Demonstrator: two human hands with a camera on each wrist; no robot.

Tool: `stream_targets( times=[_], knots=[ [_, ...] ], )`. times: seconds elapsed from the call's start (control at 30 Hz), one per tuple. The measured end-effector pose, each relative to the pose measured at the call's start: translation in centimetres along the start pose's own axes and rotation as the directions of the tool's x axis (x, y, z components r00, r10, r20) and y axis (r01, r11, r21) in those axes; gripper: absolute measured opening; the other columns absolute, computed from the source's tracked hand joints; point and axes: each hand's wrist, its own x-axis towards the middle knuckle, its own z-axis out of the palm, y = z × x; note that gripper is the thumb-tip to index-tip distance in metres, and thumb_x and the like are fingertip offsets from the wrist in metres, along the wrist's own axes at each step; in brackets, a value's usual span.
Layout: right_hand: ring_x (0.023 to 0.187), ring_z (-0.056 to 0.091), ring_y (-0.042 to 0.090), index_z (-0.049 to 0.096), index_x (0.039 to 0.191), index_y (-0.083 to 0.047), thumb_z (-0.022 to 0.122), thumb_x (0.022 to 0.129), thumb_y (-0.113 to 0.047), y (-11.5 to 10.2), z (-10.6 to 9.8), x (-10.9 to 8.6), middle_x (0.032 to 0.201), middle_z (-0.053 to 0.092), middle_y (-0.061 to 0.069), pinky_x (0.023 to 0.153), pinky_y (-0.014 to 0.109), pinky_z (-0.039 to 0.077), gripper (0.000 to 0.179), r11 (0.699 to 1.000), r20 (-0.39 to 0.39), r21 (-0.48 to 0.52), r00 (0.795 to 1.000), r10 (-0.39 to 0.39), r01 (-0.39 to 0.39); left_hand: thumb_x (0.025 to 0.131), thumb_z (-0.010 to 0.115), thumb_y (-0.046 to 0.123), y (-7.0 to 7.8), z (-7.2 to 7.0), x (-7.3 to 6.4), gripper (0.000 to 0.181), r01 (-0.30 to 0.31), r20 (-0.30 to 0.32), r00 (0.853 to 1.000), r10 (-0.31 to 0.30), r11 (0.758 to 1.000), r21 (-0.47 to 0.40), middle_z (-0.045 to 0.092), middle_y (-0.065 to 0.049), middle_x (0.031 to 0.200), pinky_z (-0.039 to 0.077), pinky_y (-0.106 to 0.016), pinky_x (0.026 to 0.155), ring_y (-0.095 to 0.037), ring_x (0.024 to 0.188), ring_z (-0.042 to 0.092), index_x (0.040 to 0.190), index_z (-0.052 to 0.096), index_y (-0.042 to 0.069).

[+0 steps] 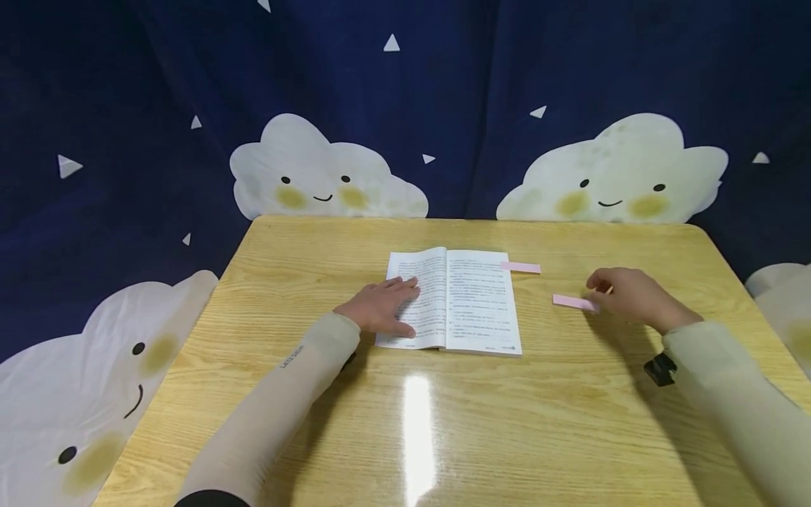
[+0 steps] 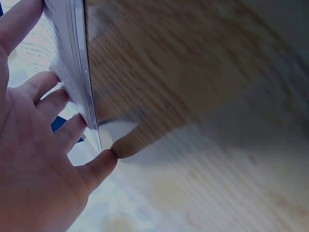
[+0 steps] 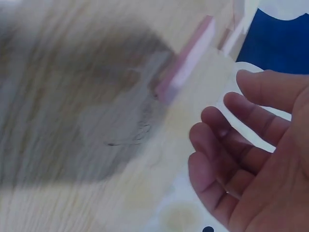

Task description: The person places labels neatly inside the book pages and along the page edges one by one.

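Spreads the left hand point(image 1: 383, 308) flat on the open book point(image 1: 481, 303) on the tabletop point(image 1: 538, 422); curls the right hand point(image 1: 629, 294) loosely, empty, beside the pink pad point(image 1: 570, 302). Seems to be tabbing pages; probably needs to press down the pink strip point(image 1: 524, 267) overlapping the right page.

I've got the book point(image 1: 478, 303) in white, rows of dark print on both pages. Nearer strip point(image 1: 571, 303) is pale pink on top, deeper pink down its side; farther strip point(image 1: 527, 267) also pale pink. Table point(image 1: 538, 429): yellow-tan, streaky wood grain. Backdrop point(image 1: 456, 84): navy, scattered white triangles point(image 1: 391, 45); clouds point(image 1: 317, 163) white with yellow cheek blots, black eyes. I read left sleeve point(image 1: 260, 415) as beige with dark lettering point(image 1: 291, 357), right sleeve point(image 1: 735, 394) pale beige.
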Motion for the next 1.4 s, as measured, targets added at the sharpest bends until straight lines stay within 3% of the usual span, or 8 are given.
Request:
stream_targets(
  times=[0.23,0.4,0.8,1.4],
  knots=[
    [0.086,0.066,0.032,0.068,0.11,0.006,0.064,0.093,-0.011,-0.1,1.3,-0.2,0.101,0.069,0.022,0.073,0.049,0.054,0.025,0.998,-0.043,-0.02,0.997,-0.068,0.067,0.088,0.069,0.055,-0.1,0.0,0.0,0.087,0.005,0.002,1.0,-0.005,1.0,0.002,0.011,0.008,0.169,0.017,-0.056,0.125,-0.022,0.158,0.011,0.158,0.028,0.025],
    [0.083,0.064,0.029,0.07,0.105,0.003,0.066,0.09,-0.01,-0.1,2.5,0.3,0.095,0.068,0.017,0.074,0.05,0.053,0.02,0.993,-0.077,-0.082,0.993,-0.092,0.086,0.087,0.068,0.056,-0.1,0.3,0.1,0.088,0.01,0.005,1.0,-0.01,1.0,0.002,0.011,0.008,0.169,0.016,-0.055,0.125,-0.022,0.158,0.01,0.159,0.027,0.025],
    [0.076,0.06,0.023,0.07,0.098,0.001,0.069,0.086,-0.009,0.0,3.2,0.7,0.086,0.067,0.013,0.071,0.047,0.051,0.016,0.993,-0.054,-0.115,0.999,-0.005,-0.002,0.088,0.069,0.054,0.2,0.4,0.2,0.086,0.011,-0.001,1.0,-0.011,1.0,-0.002,0.011,0.009,0.169,0.015,-0.055,0.125,-0.019,0.158,0.01,0.158,0.028,0.026],
    [0.072,0.056,0.019,0.069,0.096,0.002,0.066,0.088,-0.01,-0.4,2.4,0.7,0.084,0.067,0.01,0.068,0.042,0.049,0.015,0.996,-0.059,-0.088,0.998,-0.021,0.016,0.088,0.069,0.054,0.1,0.0,0.0,0.087,0.01,0.002,1.0,-0.01,1.0,-0.008,0.011,0.008,0.169,0.015,-0.056,0.125,-0.021,0.158,0.01,0.159,0.027,0.025]
  ],
)
